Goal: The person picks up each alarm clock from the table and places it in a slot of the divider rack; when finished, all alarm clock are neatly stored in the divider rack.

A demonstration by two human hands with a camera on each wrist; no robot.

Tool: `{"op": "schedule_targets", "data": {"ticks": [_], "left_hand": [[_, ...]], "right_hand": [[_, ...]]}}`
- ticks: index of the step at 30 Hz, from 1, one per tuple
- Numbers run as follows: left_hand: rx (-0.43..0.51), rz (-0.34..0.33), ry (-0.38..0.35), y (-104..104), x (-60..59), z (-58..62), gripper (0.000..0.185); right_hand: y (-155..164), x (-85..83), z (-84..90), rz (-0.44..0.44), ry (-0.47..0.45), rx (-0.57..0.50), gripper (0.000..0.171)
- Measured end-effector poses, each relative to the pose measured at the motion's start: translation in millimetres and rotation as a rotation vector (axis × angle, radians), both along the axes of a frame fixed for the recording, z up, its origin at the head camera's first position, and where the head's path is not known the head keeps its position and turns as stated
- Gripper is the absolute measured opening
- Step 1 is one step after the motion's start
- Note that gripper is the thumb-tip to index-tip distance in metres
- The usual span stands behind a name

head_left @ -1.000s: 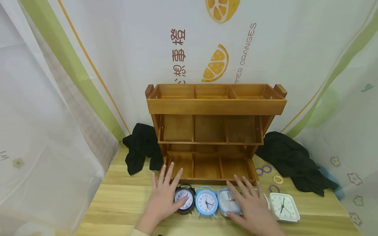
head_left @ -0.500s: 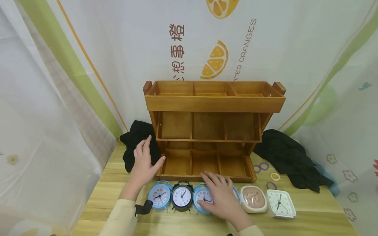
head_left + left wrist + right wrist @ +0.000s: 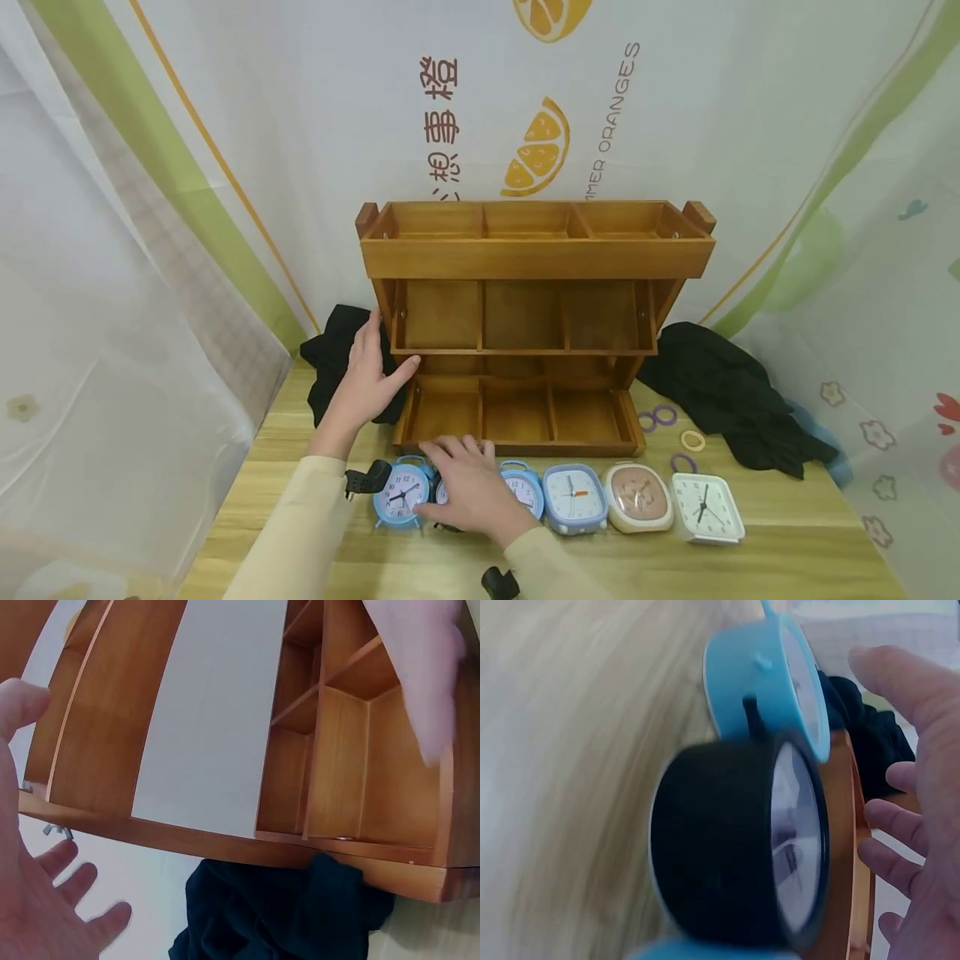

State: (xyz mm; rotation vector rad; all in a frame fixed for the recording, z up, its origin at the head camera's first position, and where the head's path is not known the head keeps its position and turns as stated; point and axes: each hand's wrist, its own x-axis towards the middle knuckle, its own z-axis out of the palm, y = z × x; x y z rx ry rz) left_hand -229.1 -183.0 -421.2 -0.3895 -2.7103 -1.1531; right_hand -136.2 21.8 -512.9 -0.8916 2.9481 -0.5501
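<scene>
We list one table (image 3: 420, 571), bearing a wooden rack (image 3: 536, 260). Around it: clocks (image 3: 574, 498), six o'clock; black cloths (image 3: 723, 402), nine and three; rings (image 3: 693, 450), four.

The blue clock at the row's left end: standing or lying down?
The light blue clock lies on its back: dial facing up, feet not beneath it.

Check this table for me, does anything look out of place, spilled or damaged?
I see nothing spilled or damaged. The crumpled black cloths on either side of the wooden rack look untidy, as do four small rings lying loose near the right cloth, against the neat row of clocks.
</scene>
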Motion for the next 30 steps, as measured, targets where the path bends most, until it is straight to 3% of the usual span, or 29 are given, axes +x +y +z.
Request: {"op": "schedule_targets", "data": {"ticks": [5, 14, 30], "left_hand": [[0.009, 0.021, -0.026, -1.7, -5.6, 7.0, 0.101], [0.028, 0.029, -0.133, -2.4, -9.4, 8.8, 0.099], [0.163, 0.038, -0.162, 7.6, -19.3, 5.8, 0.118]], "right_hand": [[-24.2, -2.1, 0.1, 0.002, -0.037, 0.025, 0.089], [-42.9, 3.7, -3.9, -0.003, -0.057, 0.089, 0.092], [-47.0, 4.3, -15.1, -0.044, -0.047, 0.090, 0.094]]}}
